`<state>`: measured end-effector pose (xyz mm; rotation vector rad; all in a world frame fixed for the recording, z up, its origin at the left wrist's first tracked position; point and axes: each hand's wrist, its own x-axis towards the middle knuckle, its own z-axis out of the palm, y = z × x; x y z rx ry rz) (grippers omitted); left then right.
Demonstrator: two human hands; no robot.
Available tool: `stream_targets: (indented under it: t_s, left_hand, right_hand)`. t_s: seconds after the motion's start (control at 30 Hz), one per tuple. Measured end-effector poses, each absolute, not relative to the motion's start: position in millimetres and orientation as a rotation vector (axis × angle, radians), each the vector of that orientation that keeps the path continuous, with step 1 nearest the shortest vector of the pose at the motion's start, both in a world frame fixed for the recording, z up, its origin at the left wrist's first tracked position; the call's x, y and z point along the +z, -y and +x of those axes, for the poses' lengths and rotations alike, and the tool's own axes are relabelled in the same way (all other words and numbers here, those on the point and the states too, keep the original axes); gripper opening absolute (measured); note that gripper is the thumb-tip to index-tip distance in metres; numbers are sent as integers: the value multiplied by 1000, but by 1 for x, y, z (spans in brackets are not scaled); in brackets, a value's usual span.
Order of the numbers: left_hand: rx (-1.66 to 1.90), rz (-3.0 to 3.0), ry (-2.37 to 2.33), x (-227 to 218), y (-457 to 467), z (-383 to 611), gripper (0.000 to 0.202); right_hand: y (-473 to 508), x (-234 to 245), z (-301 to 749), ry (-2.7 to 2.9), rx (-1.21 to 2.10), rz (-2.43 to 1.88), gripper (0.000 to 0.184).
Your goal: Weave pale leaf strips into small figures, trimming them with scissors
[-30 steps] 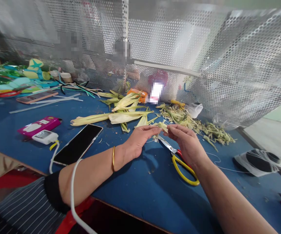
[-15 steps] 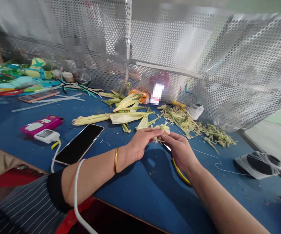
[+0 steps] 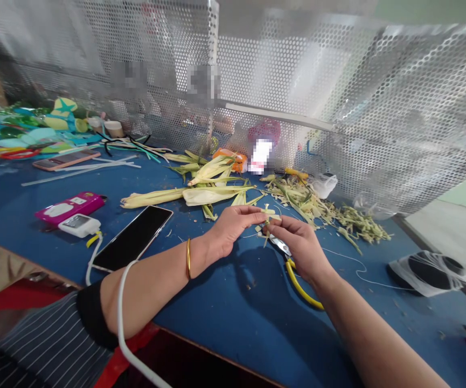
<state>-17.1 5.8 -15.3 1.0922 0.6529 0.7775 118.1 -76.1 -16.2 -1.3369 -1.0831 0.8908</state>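
Between the fingertips of both hands is a small pale-green piece of corn husk [image 3: 271, 214], folded or knotted into a little shape. My left hand [image 3: 236, 223] pinches it from the left, thumb against forefinger. From the right, my right hand [image 3: 297, 240] is closed on it too, its fingers partly hiding it. Scissors with yellow handles [image 3: 303, 291] lie on the table beneath my right hand, their blades partly covered. Long corn husks [image 3: 216, 195] lie just beyond my left hand. A thin white thread [image 3: 354, 264] runs to a dark spool [image 3: 429, 272] at the right.
A black-screened phone [image 3: 133, 240] and a magenta power bank [image 3: 71, 207] with a white cable lie left. Husk scraps [image 3: 297, 196] are heaped behind the right hand. A perforated metal screen [image 3: 281, 70] closes off the table's back. A lit phone [image 3: 261, 155] leans there.
My hands have shifted slightly apart and turned, so the husk piece shows more, with a stem end pointing down. More of the scissors is visible.
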Motion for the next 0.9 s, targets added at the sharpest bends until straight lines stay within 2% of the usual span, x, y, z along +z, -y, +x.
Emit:
stream_targets:
  t_s: [0.67, 0.8, 0.9]
  left_hand:
    - [803, 1096, -644, -21, -4, -14, 21]
    - [820, 1059, -640, -20, -5, -14, 19]
    - [807, 1013, -630, -20, -6, -15, 20]
  right_hand:
    - [74, -29, 114, 1133, 747, -1410, 26]
    - [77, -16, 124, 1255, 707, -1492, 31]
    - [89, -2, 144, 1395, 540, -1657, 33]
